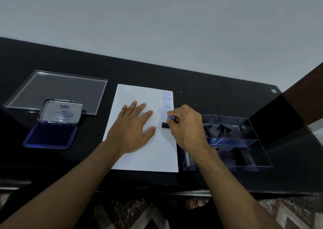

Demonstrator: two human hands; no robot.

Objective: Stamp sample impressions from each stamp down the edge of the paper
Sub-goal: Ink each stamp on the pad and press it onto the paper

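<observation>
Left hand (pixel 133 126) lies flat with fingers (pixel 139 109) spread, while the right hand (pixel 186 124) curls its fingers closed in a grip.

Two hands (pixel 132 125), one stamp (pixel 165 125)

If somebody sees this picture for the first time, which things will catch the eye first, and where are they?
In the middle, the left hand lies flat on the white paper, while the right hand holds a stamp at the paper's right edge, below a column of blue impressions. At the left, the open ink pad shows deep blue against the black table.
</observation>
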